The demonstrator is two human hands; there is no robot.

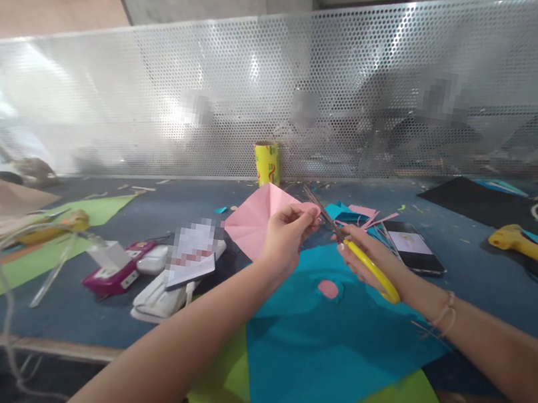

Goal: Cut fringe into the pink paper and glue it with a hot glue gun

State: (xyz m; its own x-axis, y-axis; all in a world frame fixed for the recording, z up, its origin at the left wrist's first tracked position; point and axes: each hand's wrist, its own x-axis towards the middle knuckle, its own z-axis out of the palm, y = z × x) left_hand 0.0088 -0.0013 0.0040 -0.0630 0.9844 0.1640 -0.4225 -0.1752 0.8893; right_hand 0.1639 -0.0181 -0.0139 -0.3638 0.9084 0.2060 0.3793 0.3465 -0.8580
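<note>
left hand (288,233) pinches pink paper (253,221); right hand (375,251) grips yellow scissors (366,262), long axis diagonal, pointing up-left.

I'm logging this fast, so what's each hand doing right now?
Left hand: closed, pinching pink paper.
Right hand: closed, holding yellow-handled scissors.

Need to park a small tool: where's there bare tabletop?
Free: blue tabletop between phone and yellow-handled tool; also along the near edge, below the purple block. Crowded: around the scissors' blades, with paper scraps bunched behind.
</note>
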